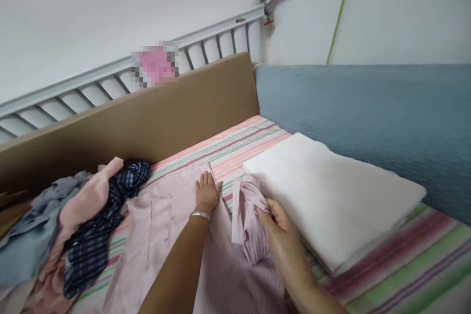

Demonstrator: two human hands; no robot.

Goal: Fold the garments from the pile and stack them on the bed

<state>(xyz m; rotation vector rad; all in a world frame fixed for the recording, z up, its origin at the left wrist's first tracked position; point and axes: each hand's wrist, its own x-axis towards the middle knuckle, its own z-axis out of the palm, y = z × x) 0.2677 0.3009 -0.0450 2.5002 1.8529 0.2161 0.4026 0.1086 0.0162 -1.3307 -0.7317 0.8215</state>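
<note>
A pale pink buttoned garment [158,221] lies spread over a striped bed sheet [228,144]. My left hand [207,191], with a silver bracelet at the wrist, rests flat on its upper right edge, fingers spread. Gathered pink fabric [253,221], a sleeve-like part with a strap-like band, is lifted beside it, and my right hand [277,218] grips this between thumb and fingers. Just right of that hand lies a white folded sheet-like stack [331,186].
At the left is a heap of clothes: a navy plaid garment [88,250], a pink piece [86,201] and a grey-blue one [31,250]. A brown padded board [191,108] and a blue padded board [360,117] border the bed. Behind stands a white radiator [209,49].
</note>
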